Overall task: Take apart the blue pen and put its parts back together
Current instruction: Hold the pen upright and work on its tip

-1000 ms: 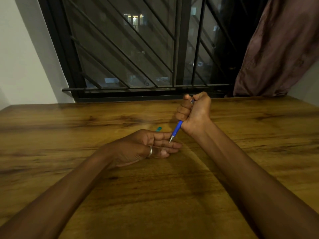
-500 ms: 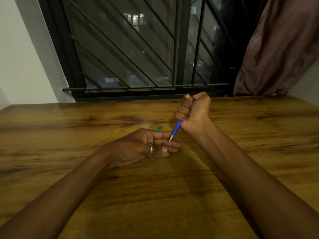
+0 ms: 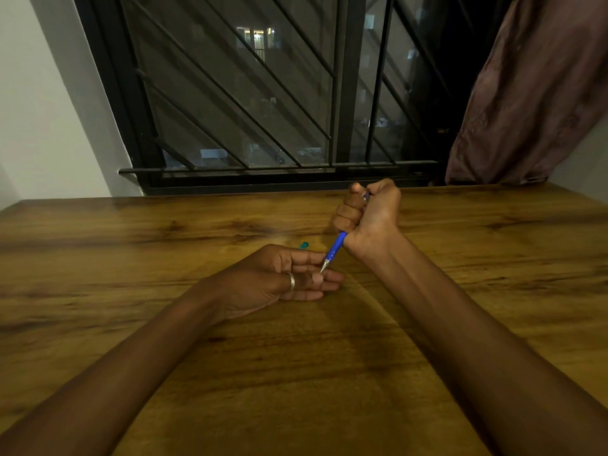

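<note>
My right hand (image 3: 370,218) is a fist around the blue pen (image 3: 335,250), thumb resting on its top end. The pen slants down to the left, its blue grip and silver tip sticking out below the fist. The tip ends just over the fingers of my left hand (image 3: 283,278). That hand rests on the wooden table (image 3: 131,258), palm turned sideways, fingers loosely stretched toward the tip, a ring on one finger. I see nothing held in it. A small teal piece (image 3: 303,245) lies on the table just behind my left hand, mostly hidden.
The table runs up to a barred dark window (image 3: 263,110) at the back. A brown curtain (image 3: 526,93) hangs at the back right, its hem near the table's far right corner. A white wall stands at the left.
Nothing much has moved. My left hand's fingers have shifted very slightly under the pen tip; my right fist stays in place.
</note>
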